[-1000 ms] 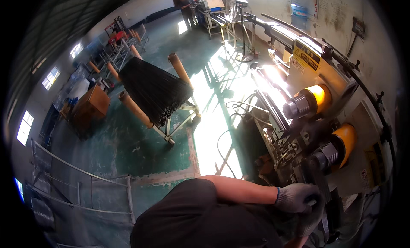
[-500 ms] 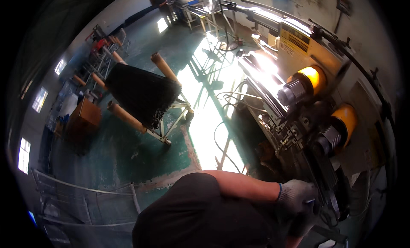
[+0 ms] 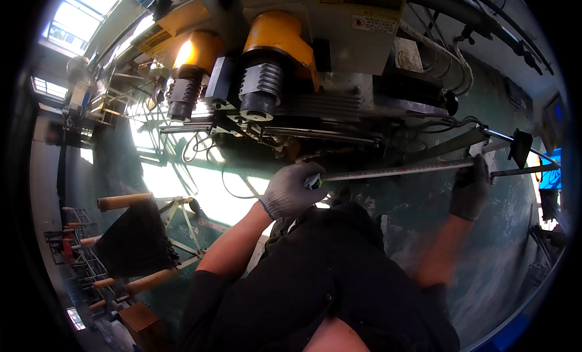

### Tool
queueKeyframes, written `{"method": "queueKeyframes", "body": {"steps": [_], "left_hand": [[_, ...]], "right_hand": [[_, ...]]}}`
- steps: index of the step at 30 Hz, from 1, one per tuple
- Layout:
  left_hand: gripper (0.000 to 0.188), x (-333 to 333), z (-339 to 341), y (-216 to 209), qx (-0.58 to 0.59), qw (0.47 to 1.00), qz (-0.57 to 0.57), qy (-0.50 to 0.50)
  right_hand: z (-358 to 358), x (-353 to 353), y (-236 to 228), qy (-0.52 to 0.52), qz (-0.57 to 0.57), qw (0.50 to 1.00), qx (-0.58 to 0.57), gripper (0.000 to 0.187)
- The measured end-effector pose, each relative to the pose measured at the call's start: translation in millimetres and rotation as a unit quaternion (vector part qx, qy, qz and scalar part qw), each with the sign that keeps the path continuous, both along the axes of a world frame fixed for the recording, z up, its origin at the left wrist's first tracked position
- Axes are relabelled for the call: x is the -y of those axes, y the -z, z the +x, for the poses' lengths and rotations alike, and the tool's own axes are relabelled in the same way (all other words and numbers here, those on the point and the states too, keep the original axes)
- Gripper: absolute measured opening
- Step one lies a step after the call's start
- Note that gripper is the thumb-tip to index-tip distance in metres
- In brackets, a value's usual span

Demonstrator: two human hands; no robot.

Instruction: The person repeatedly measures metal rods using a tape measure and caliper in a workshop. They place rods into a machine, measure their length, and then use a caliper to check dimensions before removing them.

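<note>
My left hand (image 3: 292,190), in a grey knitted glove, is closed around the small case of a tape measure (image 3: 314,181), which shows a bit of green and white. From it a long straight blade (image 3: 400,171) stretches to the right, in front of the machine. My right hand (image 3: 471,191), also gloved, is closed at the blade's far end, beside a metal arm with a rod and dark plate (image 3: 520,149). Its fingertips are partly hidden and dark. Both hands are well apart, the blade taut between them.
The machine carries two yellow housings with ridged grey cylinders (image 3: 261,88) above my left hand. Cables (image 3: 203,147) hang below it on the left. A wheeled rack with brown rollers and a bundle of black strips (image 3: 134,240) stands lower left. A brown box (image 3: 140,320) sits behind it.
My view has swung right to face the machine. Both hands were close together beside it; now they are spread apart, with the tape blade drawn out between them.
</note>
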State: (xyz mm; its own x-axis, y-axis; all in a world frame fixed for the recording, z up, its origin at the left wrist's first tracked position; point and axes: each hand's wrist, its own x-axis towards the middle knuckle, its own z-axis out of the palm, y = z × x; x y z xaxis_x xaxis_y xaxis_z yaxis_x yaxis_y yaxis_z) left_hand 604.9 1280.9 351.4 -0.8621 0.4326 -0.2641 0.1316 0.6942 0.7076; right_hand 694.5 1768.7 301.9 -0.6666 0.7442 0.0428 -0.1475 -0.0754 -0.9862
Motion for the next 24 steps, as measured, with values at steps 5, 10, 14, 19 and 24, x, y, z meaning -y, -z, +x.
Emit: {"method": "queueKeyframes", "body": {"steps": [5,10,14,19,24], "left_hand": [[0.045,27.1,-4.1,-2.6,-0.017,0.999,-0.014,0.049],[0.033,11.7,-24.6,-21.0,-0.076,0.995,-0.042,0.050],[0.017,0.7,-42.5,-21.5,-0.151,0.986,-0.021,0.065],[0.009,-5.9,-61.2,-17.9,-0.255,0.966,0.017,0.048],[0.007,1.9,-78.3,-6.4,-0.280,0.959,0.009,0.036]], "right_hand": [[109.8,-225.7,47.0,0.179,0.349,0.911,0.126,0.050],[137.6,-302.0,56.4,0.098,-0.108,0.981,-0.130,0.021],[99.5,-198.7,51.0,0.140,-0.212,0.950,-0.183,0.024],[3.2,58.9,8.3,0.179,-0.111,0.977,-0.040,0.029],[-47.1,141.7,8.3,0.127,-0.145,0.981,0.013,0.038]]}}
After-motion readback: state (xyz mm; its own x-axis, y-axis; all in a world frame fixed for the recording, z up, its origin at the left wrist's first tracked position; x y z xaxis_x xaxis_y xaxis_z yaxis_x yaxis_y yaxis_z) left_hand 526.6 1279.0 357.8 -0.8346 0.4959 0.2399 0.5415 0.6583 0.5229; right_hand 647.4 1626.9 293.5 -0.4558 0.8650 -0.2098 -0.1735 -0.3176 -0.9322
